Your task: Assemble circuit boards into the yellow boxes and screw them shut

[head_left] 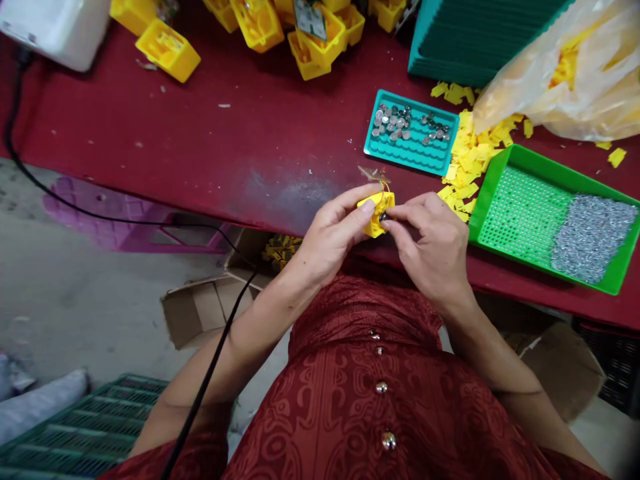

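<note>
My left hand (336, 230) is closed around a small yellow plastic housing (371, 225), its thumb pressed on the near wall. Thin coloured wires run from the housing to a small brown circuit board (374, 175) sticking out at its far side. With thumb and forefinger, my right hand (431, 237) pinches a small dark round part (383, 217) at the housing's open side. Whether that part is seated or only touching, I cannot tell. Beyond the hands lies a teal tray (411, 152) with several silver button cells (393, 123).
A green basket (520, 200) of metal screws (595, 233) stands at right, beside loose yellow plastic pieces (470, 157) and a plastic bag (575, 73). More yellow housings (167, 52) and stacked teal trays (465, 40) line the back. A black cable (125, 222) crosses at left.
</note>
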Demonstrator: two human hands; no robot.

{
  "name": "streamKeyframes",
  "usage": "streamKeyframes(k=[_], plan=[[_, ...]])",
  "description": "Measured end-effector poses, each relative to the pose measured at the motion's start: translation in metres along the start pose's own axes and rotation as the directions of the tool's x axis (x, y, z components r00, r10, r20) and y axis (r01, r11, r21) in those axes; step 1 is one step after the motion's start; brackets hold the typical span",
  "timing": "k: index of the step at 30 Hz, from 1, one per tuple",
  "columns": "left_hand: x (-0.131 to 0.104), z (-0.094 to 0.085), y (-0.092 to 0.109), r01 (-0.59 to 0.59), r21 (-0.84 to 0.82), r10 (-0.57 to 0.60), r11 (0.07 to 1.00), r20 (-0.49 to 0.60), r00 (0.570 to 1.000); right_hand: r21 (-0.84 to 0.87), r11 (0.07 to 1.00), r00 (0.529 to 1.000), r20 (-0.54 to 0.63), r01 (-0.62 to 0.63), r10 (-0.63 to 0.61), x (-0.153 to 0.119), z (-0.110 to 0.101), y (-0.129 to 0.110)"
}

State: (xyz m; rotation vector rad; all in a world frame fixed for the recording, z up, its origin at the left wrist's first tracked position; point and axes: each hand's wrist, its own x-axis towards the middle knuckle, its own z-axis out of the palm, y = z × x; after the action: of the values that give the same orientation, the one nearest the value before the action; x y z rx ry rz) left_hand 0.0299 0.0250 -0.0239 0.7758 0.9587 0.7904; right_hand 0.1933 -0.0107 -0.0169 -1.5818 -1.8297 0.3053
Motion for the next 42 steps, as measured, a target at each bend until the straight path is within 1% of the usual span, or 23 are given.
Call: streamKeyframes(k=[3, 7, 9, 11, 14, 17, 19, 21, 23, 25, 28, 33, 36, 39, 42], plan=[[-0.001, 0.0, -0.004, -0.003, 0.02, 0.003, 1.0, -0.034, 0.999, -0.036, 0.999, 1.0, 0.015, 0.006, -0.006, -0.001, -0.001, -0.001], [-0.002, 0.0, -0.006, -0.002, -0.039, 0.001, 0.999, -0.047, 0.999, 0.028, 0.999, 0.999, 0.028, 0.021, -0.021, -0.001, -0.005, -0.001], [-0.003, 0.001, -0.005, -0.003, -0.04, 0.001, 0.999, -0.045, 0.999, 0.03, 0.999, 0.999, 0.022, 0.032, -0.032, -0.001, -0.006, -0.001], [-0.004, 0.002, -0.006, -0.008, -0.013, 0.007, 1.0, -0.036, 0.999, 0.007, 0.999, 0.999, 0.027, 0.035, -0.035, -0.002, -0.007, -0.002], [-0.006, 0.004, -0.006, -0.034, 0.028, 0.034, 0.999, -0.013, 0.999, -0.078, 0.997, 0.999, 0.048, 0.026, -0.022, -0.003, -0.006, -0.003], [-0.006, 0.005, -0.004, -0.001, 0.008, 0.001, 1.0, -0.014, 1.0, -0.119, 0.993, 0.998, 0.07, 0.003, 0.006, -0.002, -0.007, -0.004], [-0.005, 0.006, -0.002, 0.053, -0.037, -0.054, 0.998, -0.024, 0.998, -0.057, 0.998, 0.994, 0.105, -0.028, 0.033, -0.001, -0.01, -0.004], [-0.003, 0.005, 0.0, 0.085, -0.093, -0.088, 0.992, -0.021, 0.996, 0.06, 0.995, 0.988, 0.137, -0.075, 0.066, -0.001, -0.016, -0.003], [-0.001, 0.005, 0.0, 0.086, -0.126, -0.088, 0.988, -0.006, 0.996, 0.168, 0.978, 0.989, 0.104, -0.123, 0.107, -0.001, -0.021, -0.002], [0.001, 0.005, -0.001, 0.067, -0.115, -0.067, 0.991, -0.001, 0.998, 0.22, 0.964, 0.989, 0.014, -0.146, 0.147, -0.004, -0.026, 0.0], [0.001, 0.005, -0.003, 0.015, -0.065, -0.016, 0.998, -0.02, 1.0, 0.22, 0.964, 0.982, -0.085, -0.149, 0.171, -0.008, -0.03, 0.004], [-0.001, 0.007, -0.002, -0.025, -0.017, 0.024, 1.0, -0.031, 0.999, 0.25, 0.959, 0.975, -0.141, -0.135, 0.174, -0.017, -0.03, 0.008], [-0.002, 0.009, -0.001, -0.031, -0.022, 0.03, 0.999, -0.049, 0.998, 0.261, 0.959, 0.97, -0.183, -0.109, 0.161, -0.019, -0.028, 0.011], [-0.005, 0.009, 0.002, 0.014, -0.071, -0.015, 0.997, -0.01, 1.0, 0.239, 0.966, 0.977, -0.164, -0.098, 0.139, -0.017, -0.023, 0.017], [-0.011, 0.011, 0.009, 0.09, -0.136, -0.077, 0.987, 0.1, 0.992, 0.286, 0.956, 0.993, -0.079, -0.062, 0.088, -0.009, -0.015, 0.029]])
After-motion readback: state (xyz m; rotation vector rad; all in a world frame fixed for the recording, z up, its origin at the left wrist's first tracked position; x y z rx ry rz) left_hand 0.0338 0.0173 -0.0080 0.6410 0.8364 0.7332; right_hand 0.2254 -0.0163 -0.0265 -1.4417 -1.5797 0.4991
